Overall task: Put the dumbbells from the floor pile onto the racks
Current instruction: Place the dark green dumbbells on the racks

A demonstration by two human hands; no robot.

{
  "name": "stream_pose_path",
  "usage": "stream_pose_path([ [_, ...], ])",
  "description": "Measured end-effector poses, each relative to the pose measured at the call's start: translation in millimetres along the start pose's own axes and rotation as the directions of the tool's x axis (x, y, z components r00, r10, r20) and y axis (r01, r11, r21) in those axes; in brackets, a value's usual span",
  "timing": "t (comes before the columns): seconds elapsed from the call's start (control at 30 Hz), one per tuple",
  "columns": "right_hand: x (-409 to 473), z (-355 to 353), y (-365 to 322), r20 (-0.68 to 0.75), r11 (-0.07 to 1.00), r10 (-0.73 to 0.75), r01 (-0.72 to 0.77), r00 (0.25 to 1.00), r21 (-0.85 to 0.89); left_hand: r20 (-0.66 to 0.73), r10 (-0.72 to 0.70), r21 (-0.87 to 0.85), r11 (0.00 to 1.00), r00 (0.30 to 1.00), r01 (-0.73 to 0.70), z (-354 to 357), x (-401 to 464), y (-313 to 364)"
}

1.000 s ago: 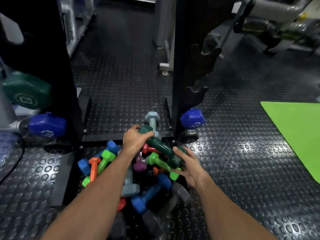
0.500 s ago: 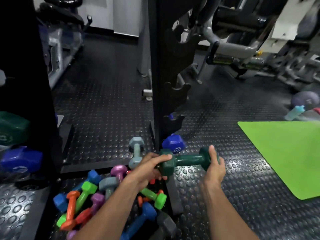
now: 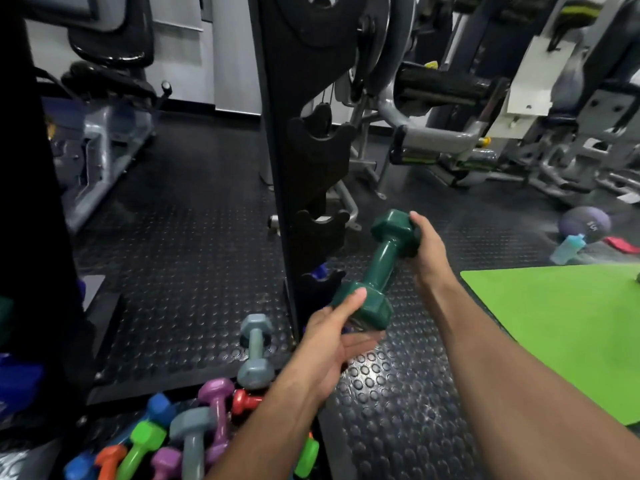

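The dark green dumbbell [image 3: 375, 271] was glossy, with faceted hexagonal heads and a rounded handle, and it was held in the air just right of the black rack upright [image 3: 280, 161], tilted so that its far head sat higher than its near one. The right hand [image 3: 427, 245] had its grip around the upper, far head, fingers curled over the end. The left hand [image 3: 334, 344] cupped the lower, near head from below, thumb pressed on top of it and palm turned up.

Half a second before, the dumbbell had lain nearly level and lower, close above the floor pile; now it stood higher and steeply slanted, beside the rack's empty cradles [image 3: 318, 233]. The view had also lifted, so that more of the grey weight machines [image 3: 485, 109] showed.

The floor pile [image 3: 180, 434] of blue, orange, lime, purple, grey and red dumbbells lay at the lower left on the studded rubber floor [image 3: 194, 258], with a grey-blue dumbbell [image 3: 255, 351] apart at the rack's foot. A green mat [image 3: 561, 320] lay to the right, and a purple medicine ball [image 3: 585, 223] and a pale blue bottle [image 3: 568, 249] lay beyond it.
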State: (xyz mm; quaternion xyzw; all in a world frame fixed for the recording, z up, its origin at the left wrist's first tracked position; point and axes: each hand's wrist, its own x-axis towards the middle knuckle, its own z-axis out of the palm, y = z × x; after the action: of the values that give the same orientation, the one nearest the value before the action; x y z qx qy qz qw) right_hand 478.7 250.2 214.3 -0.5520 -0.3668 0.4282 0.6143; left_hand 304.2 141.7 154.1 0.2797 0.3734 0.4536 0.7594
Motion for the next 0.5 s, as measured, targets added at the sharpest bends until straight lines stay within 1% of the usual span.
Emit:
stream_pose_path([
  [0.1, 17.3, 15.2, -7.7, 0.054, 0.999, 0.030, -0.027, 0.998, -0.043, -0.008, 0.019, -0.129, 0.991, 1.000, -0.020, 12.1, 4.0, 4.5],
  [0.2, 35.1, 30.0, -9.2, 0.088, 0.988, 0.053, -0.039, 0.995, -0.153, -0.011, 0.016, -0.247, 0.969, 1.000, -0.018, 17.3, 9.5, 7.5],
  [0.27, 43.1, 38.6, -5.5, 0.122, 0.977, 0.065, -0.039, 0.990, -0.207, -0.004, 0.015, -0.285, 0.958, 1.000, -0.016, 18.8, 12.5, 7.1],
  [0.4, 54.4, 55.4, 1.1, 0.167, 0.956, 0.103, -0.052, 0.981, -0.289, -0.040, 0.016, -0.370, 0.928, 0.999, -0.029, 14.9, 19.9, 12.1],
  [0.5, 61.4, 65.8, 5.8, 0.203, 0.952, 0.121, -0.055, 0.972, -0.300, -0.066, 0.001, -0.384, 0.923, 0.998, -0.026, 10.3, 25.7, 16.0],
])
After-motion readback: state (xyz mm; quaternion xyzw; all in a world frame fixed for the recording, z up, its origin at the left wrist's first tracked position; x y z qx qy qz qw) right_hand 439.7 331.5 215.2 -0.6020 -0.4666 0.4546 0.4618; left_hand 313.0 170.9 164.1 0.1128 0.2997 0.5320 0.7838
